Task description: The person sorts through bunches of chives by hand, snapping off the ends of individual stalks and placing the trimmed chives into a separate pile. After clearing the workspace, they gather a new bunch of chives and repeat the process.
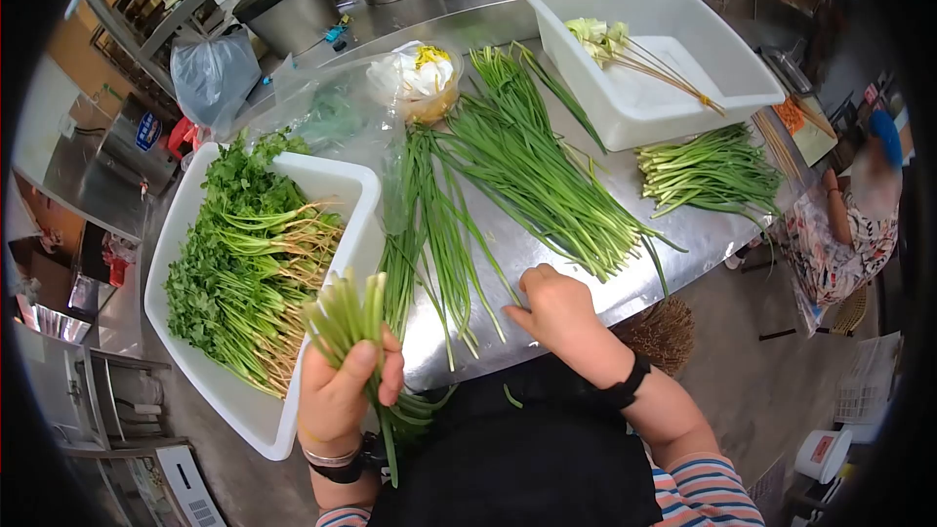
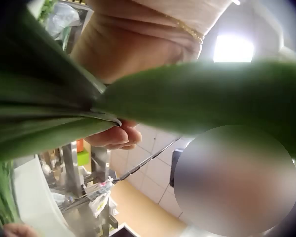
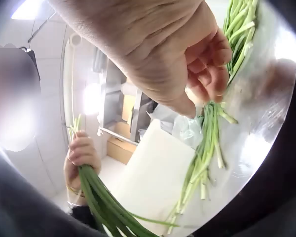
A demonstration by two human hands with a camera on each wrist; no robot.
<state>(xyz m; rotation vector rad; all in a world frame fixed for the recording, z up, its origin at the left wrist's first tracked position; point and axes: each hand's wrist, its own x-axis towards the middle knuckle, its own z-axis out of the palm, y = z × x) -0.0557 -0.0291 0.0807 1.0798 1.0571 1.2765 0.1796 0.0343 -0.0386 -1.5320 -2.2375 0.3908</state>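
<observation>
My left hand [image 1: 342, 381] grips a bunch of garlic chives [image 1: 349, 312] in front of the body, pale cut ends up and green leaves hanging below. In the left wrist view its broad leaves [image 2: 153, 101] cross close to the lens and cover much of the palm. My right hand [image 1: 566, 312] hovers at the table's near edge, fingers loosely bent and thumb apart from them. Nothing shows between its fingertips in the right wrist view. Beside it a thin loose pile of chives [image 1: 429, 234] lies on the steel table [image 1: 468, 351], with a thicker pile [image 1: 547, 176] further back.
A white tub [image 1: 371, 205] of cilantro [image 1: 234, 263] with roots stands at left. Another white tub [image 1: 673, 117] at the back right holds pale stalks with thin sticks. A shorter chive bundle [image 1: 708, 168] lies before it. Plastic bags and a bowl [image 1: 429, 88] sit behind. A person sits at far right.
</observation>
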